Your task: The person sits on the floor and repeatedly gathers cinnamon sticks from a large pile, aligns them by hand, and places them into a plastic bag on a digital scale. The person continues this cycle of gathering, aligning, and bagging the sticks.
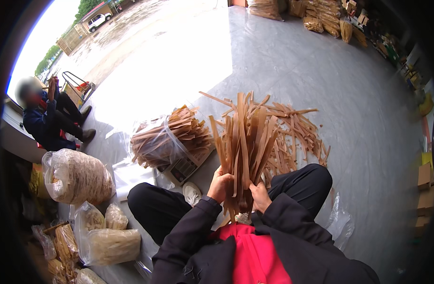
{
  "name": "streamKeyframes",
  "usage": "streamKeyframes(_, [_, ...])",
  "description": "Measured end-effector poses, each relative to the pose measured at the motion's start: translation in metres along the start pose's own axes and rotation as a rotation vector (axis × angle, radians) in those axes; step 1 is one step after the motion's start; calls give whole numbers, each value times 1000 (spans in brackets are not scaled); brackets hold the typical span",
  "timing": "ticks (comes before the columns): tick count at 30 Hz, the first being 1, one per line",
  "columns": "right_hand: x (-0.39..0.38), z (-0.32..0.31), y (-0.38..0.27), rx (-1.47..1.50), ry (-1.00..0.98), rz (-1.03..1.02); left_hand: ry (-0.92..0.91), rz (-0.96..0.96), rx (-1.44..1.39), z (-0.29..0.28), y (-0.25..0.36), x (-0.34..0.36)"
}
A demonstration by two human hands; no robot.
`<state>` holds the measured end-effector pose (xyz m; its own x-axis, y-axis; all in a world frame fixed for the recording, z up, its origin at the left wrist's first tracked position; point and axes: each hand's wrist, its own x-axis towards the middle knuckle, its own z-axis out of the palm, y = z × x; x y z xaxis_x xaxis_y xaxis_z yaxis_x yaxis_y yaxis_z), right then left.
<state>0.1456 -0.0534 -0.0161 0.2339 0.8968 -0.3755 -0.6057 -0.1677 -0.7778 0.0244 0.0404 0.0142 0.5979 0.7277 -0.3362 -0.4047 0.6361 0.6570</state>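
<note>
Between my knees I hold an upright bundle of long, flat, brown dried strips (244, 146), fanned out at the top. My left hand (220, 185) is closed around its left side near the lower end. On the other side my right hand (261, 196) grips the same bundle, its fingers partly hidden by strips. Just beyond, a loose pile of similar strips (300, 135) lies scattered on the floor. To the left, a clear plastic bag (167, 142) packed with such strips rests on a digital scale (183, 170).
Flat plastic sheets (132, 177) lie beside the scale. Large filled clear bags (79, 177) stand at the left, with smaller bags (114, 246) nearer. A person (51, 113) sits at far left by a hand truck (79, 87). Cardboard boxes (424, 191) line the right.
</note>
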Motion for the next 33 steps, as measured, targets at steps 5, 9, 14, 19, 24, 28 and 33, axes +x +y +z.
streamKeyframes(5, [0,1,-8,358,-108,253,168,-28,-66,-4,-6,2])
streamKeyframes(9, [-7,7,-12,150,-84,78,161,-16,-22,-3,-9,-7])
streamKeyframes(14, [-3,4,0,-97,-46,-94,202,164,60,38,2,-17])
streamKeyframes(19, [-8,-1,-3,-107,-164,-46,138,170,270,26,3,-18])
streamKeyframes(24, [-18,11,-10,76,-131,153,-42,-10,400,-5,1,-27])
streamKeyframes(28, [-23,14,-9,84,-108,243,-102,-7,609,-3,-13,-41])
streamKeyframes(33, [-16,10,-7,60,-177,241,-82,175,1301,7,-21,-36])
